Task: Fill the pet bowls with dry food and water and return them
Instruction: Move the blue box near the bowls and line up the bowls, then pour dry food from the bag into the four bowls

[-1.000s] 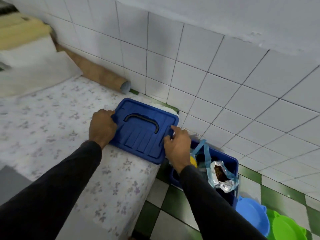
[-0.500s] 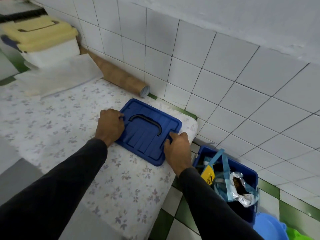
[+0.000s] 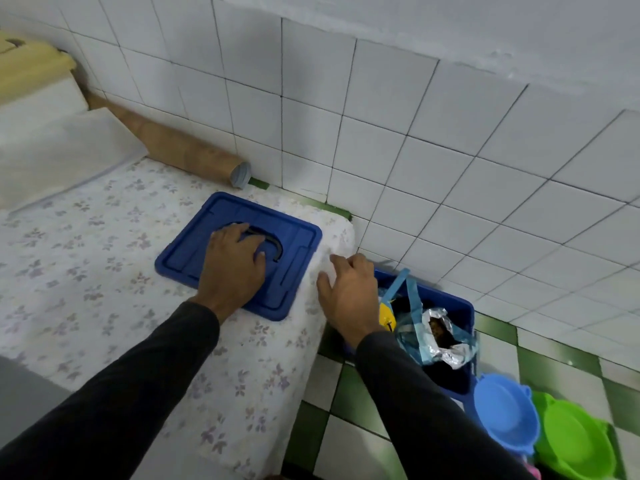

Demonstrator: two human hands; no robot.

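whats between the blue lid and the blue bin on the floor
In the head view, the right hand hovers there over a bare strip of the floral-covered surface; the blue lid and blue bin stay apart.

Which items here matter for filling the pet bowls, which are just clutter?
Job: blue bin; its blue lid under the left hand; open food bag; blue bowl; green bowl.
Clutter: cardboard tube; folded white sheet; yellow-lidded box.

Left hand [image 3: 235, 268] lies flat, fingers spread; right hand [image 3: 349, 296] hovers, fingers loosely curled.
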